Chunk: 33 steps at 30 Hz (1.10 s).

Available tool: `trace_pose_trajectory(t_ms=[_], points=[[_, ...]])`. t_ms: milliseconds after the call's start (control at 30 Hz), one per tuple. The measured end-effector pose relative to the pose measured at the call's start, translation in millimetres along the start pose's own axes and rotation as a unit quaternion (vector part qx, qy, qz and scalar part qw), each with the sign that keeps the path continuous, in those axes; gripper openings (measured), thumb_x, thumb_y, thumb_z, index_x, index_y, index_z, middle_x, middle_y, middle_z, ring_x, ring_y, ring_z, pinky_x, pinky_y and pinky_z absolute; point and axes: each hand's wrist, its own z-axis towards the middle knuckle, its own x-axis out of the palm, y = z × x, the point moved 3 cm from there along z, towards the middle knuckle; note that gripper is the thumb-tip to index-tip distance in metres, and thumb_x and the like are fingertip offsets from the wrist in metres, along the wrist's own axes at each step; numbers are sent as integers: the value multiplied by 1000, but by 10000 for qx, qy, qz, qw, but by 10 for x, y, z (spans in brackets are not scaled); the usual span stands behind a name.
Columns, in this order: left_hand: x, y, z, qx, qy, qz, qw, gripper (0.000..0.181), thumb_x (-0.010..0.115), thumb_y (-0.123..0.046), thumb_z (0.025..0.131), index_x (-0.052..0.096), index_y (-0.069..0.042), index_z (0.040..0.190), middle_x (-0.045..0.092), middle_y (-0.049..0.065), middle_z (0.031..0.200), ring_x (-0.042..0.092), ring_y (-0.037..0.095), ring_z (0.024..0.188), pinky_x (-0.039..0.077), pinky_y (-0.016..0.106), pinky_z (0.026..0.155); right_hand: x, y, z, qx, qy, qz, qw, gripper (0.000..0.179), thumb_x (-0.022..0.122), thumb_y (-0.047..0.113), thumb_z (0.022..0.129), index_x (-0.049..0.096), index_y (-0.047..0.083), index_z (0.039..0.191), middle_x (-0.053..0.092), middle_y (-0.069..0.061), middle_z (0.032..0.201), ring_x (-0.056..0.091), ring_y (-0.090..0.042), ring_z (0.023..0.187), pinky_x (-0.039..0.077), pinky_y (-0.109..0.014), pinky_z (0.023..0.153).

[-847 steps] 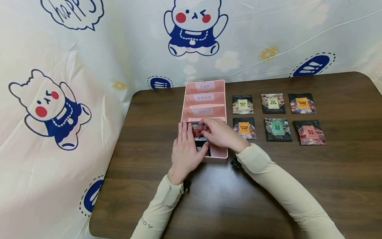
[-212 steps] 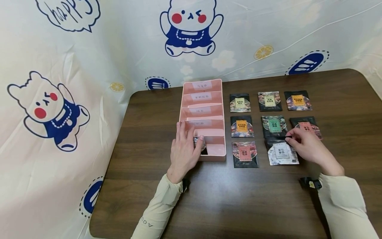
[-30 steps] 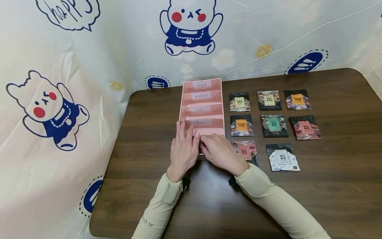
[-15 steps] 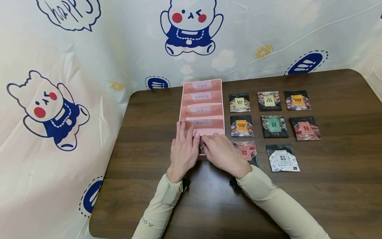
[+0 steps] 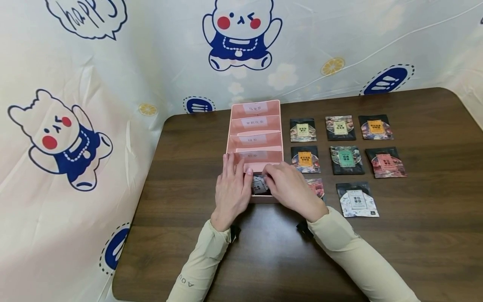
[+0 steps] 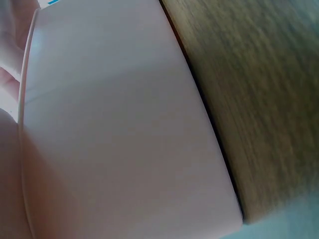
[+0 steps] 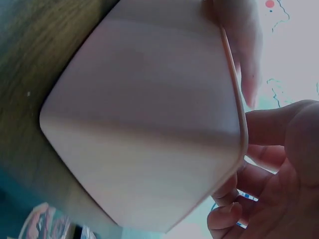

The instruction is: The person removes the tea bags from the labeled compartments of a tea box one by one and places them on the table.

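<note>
A long pink box (image 5: 229,138) with labelled compartments stands on the table. My left hand (image 5: 232,195) rests over its left rim, fingers extended and thumb near the front compartment. There lies a white-and-dark tea sachet (image 5: 259,186), partly hidden by both hands. Thumb and curled fingers of my right hand (image 5: 292,186) pinch the sachet at its right side. In the right wrist view the right hand (image 7: 289,169) curls over the box rim, fingertips hidden behind it. The left wrist view shows mostly the box's pink side wall (image 6: 124,124).
Right of the box several tea sachets lie in rows, among them a green-labelled one (image 5: 347,160) and a white one (image 5: 357,199). A red one (image 5: 317,187) is partly covered by my right hand. A printed curtain (image 5: 302,46) hangs behind the brown table (image 5: 181,167).
Since the oldest frame, a red and a white sachet have joined those on the table. In the last half second my right hand shifts slightly right, baring more of the sachet. The left hand stays put.
</note>
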Motion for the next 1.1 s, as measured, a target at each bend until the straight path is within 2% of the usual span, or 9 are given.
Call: trace_pose_trajectory(t_ms=[267, 500, 867, 1100], points=[[-12, -6, -3, -34, -29, -28, 10000, 58, 24, -45, 103, 45, -8, 144, 32, 16, 156, 20, 30, 149, 41, 56, 99, -114, -104, -7, 194, -173, 339, 9991, 7, 61, 17, 93, 67, 13, 94, 67, -1, 81, 52, -18, 72, 41, -33, 64], [-4, -7, 4, -84, -72, -40, 9999, 59, 26, -44, 102, 44, -5, 143, 33, 16, 155, 20, 29, 149, 38, 53, 104, -175, -185, -21, 412, -213, 559, 9974, 11, 59, 19, 95, 67, 13, 100, 66, -3, 84, 54, -18, 72, 41, -33, 63], [-7, -7, 1, -88, -28, -63, 9999, 61, 25, -45, 103, 44, -2, 143, 29, 18, 157, 16, 30, 150, 24, 49, 116, -303, -282, -27, 522, -656, 1003, 9914, 14, 55, 18, 97, 64, 11, 105, 69, -4, 83, 52, -16, 61, 40, -31, 60], [-5, -4, 6, -13, -31, -18, 10000, 64, 25, -45, 103, 43, 1, 143, 28, 21, 156, 16, 33, 149, 19, 47, 119, -354, -330, -33, 490, -948, 1253, 9864, 14, 54, 17, 98, 63, 9, 106, 64, -1, 74, 46, -14, 55, 37, -29, 56]])
